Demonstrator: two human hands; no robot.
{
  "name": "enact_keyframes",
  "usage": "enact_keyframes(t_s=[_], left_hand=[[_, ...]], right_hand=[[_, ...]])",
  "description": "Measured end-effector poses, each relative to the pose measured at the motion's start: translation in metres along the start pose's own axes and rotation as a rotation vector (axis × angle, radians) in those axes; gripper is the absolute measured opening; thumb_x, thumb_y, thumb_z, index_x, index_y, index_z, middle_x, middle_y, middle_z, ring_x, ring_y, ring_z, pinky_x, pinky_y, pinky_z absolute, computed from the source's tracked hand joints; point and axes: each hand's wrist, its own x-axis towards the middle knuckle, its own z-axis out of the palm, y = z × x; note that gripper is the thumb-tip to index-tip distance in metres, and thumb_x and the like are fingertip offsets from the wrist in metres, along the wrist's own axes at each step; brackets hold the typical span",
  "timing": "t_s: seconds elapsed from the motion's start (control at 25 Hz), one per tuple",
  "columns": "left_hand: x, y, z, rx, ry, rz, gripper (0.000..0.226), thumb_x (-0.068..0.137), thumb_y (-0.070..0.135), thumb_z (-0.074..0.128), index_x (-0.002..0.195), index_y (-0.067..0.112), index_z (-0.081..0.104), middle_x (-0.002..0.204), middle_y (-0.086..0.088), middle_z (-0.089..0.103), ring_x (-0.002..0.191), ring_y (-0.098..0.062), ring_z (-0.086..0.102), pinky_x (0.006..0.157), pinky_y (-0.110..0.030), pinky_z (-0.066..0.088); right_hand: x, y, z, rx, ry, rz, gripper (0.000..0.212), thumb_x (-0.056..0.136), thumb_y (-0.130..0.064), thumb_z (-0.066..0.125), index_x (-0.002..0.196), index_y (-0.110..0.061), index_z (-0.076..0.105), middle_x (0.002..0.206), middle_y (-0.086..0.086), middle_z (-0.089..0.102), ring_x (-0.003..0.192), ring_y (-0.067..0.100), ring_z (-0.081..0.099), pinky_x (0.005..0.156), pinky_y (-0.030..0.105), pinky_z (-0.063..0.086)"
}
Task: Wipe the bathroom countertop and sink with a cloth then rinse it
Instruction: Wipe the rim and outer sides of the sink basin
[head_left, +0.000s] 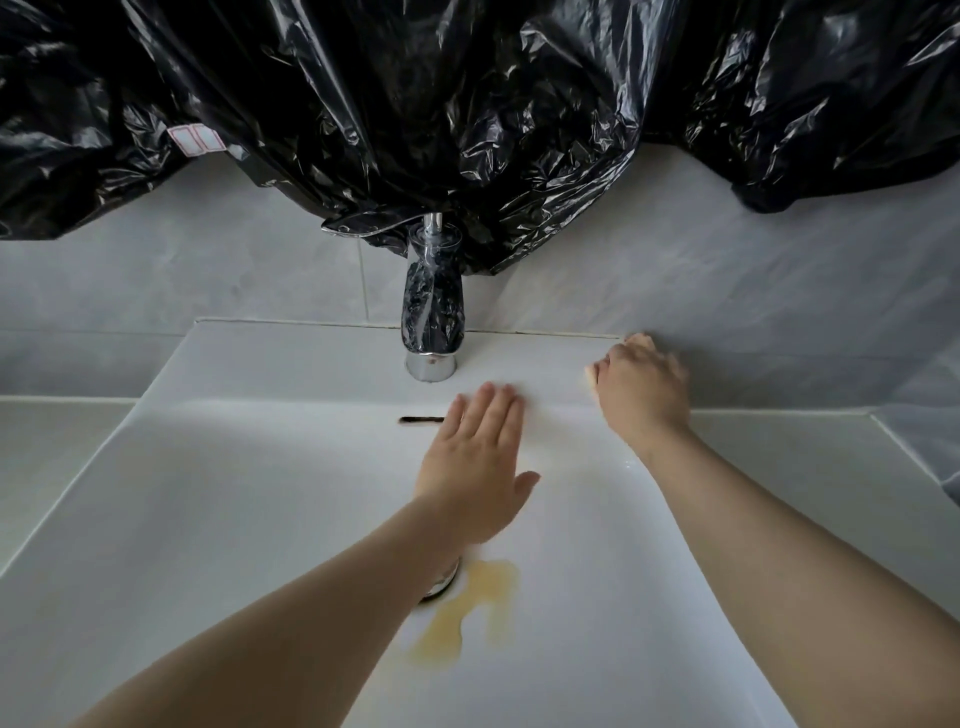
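Gripping a pale cloth (591, 375), the right hand (641, 387) sits at the back right corner of the white sink (260, 493), on the flat ledge where it meets the grey tiled wall (208, 270). Its fingers are curled down over the cloth and hide most of it. Only a small pale edge shows on the side toward the faucet, and the hand looks a little blurred.

The left hand (475, 467) lies palm down on the sloping back wall of the basin. Its fingers are straight and held close together, with the thumb angled out to the side, and it holds nothing. Its fingertips reach up to the edge of the ledge, just right of the dark overflow slot (421, 420).

A chrome faucet (432, 322) stands at the middle of the ledge, left of both hands, mirroring the crumpled black plastic sheeting (467, 104) that hangs across the wall above. A white label with a red border (195, 139) is stuck to the sheeting at upper left.

Lower in the basin, the left forearm partly covers the chrome drain (441, 584). A yellowish stain (483, 597) spreads from the drain toward the near side. The countertop (52, 441) runs level on both sides of the sink.
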Motion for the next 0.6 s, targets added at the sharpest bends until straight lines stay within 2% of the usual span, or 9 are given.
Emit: enact_keyframes(t_s=[0.08,0.16,0.2,0.28,0.36,0.4,0.48,0.52,0.6], left_hand=[[0.018,0.000,-0.001,-0.004,-0.028,0.017,0.073,0.096,0.051,0.026,0.148,0.014,-0.009,0.157,-0.001,-0.013,0.142,-0.021,-0.018,0.113,-0.037,-0.014],[0.028,-0.002,0.001,-0.014,-0.030,0.011,0.069,0.096,0.051,0.025,0.148,0.020,-0.008,0.157,0.004,-0.010,0.142,-0.021,-0.015,0.113,-0.038,-0.012],[0.029,-0.002,0.002,-0.015,-0.018,0.003,0.066,0.097,0.049,0.024,0.148,0.022,-0.007,0.157,0.005,-0.009,0.143,-0.020,-0.014,0.113,-0.038,-0.012],[0.027,-0.001,0.006,-0.011,0.023,-0.007,0.063,0.098,0.046,0.022,0.148,0.024,-0.007,0.157,0.006,-0.007,0.143,-0.020,-0.012,0.113,-0.038,-0.012],[0.026,0.001,0.009,-0.015,0.043,-0.027,0.063,0.097,0.047,0.022,0.148,0.024,-0.006,0.157,0.006,-0.005,0.143,-0.020,-0.012,0.113,-0.039,-0.012],[0.026,0.003,0.009,-0.017,0.045,-0.039,0.064,0.097,0.048,0.022,0.148,0.023,-0.007,0.157,0.006,-0.005,0.143,-0.021,-0.012,0.114,-0.039,-0.012],[0.025,0.005,0.008,-0.007,0.034,-0.047,0.067,0.096,0.051,0.023,0.148,0.023,-0.009,0.157,0.006,-0.006,0.143,-0.021,-0.013,0.114,-0.040,-0.013],[0.025,0.006,0.008,0.002,0.025,-0.049,0.069,0.095,0.053,0.023,0.148,0.023,-0.009,0.157,0.006,-0.007,0.142,-0.021,-0.014,0.114,-0.041,-0.013],[0.025,0.006,0.007,0.013,0.004,-0.049,0.072,0.094,0.055,0.026,0.148,0.023,-0.010,0.157,0.006,-0.008,0.142,-0.021,-0.014,0.114,-0.041,-0.013]], right_hand=[[0.011,0.003,0.009,0.163,-0.074,0.056,0.049,0.098,-0.030,0.024,0.134,-0.001,0.041,0.148,0.015,0.033,0.138,0.026,0.028,0.108,0.038,0.023],[0.019,0.011,0.010,0.197,-0.169,0.094,0.052,0.099,-0.029,0.023,0.143,-0.001,0.025,0.151,0.015,0.023,0.138,0.031,0.027,0.107,0.043,0.030],[0.017,0.013,0.007,0.182,-0.198,0.091,0.053,0.099,-0.031,0.020,0.143,-0.002,0.024,0.148,0.016,0.026,0.135,0.034,0.031,0.105,0.046,0.034],[-0.003,0.020,0.000,0.135,-0.194,0.075,0.049,0.100,-0.036,0.018,0.135,-0.005,0.032,0.130,0.015,0.041,0.120,0.036,0.044,0.090,0.045,0.043],[-0.036,0.026,-0.006,0.070,-0.166,0.067,0.042,0.100,-0.040,0.021,0.125,-0.010,0.036,0.112,0.012,0.048,0.102,0.034,0.052,0.074,0.038,0.041],[-0.046,0.028,-0.009,0.068,-0.152,0.043,0.039,0.100,-0.040,0.021,0.122,-0.012,0.038,0.105,0.010,0.049,0.097,0.032,0.053,0.071,0.036,0.040],[-0.038,0.029,-0.011,0.092,-0.169,0.040,0.033,0.101,-0.032,0.022,0.118,-0.013,0.042,0.102,0.011,0.050,0.099,0.033,0.055,0.075,0.038,0.044],[-0.024,0.028,-0.010,0.098,-0.206,0.021,0.030,0.101,-0.022,0.022,0.117,-0.010,0.044,0.108,0.015,0.050,0.106,0.035,0.053,0.082,0.041,0.045],[0.002,0.024,-0.009,0.217,-0.254,0.102,0.032,0.095,-0.003,0.023,0.119,-0.004,0.044,0.122,0.020,0.047,0.114,0.036,0.049,0.091,0.042,0.042]])
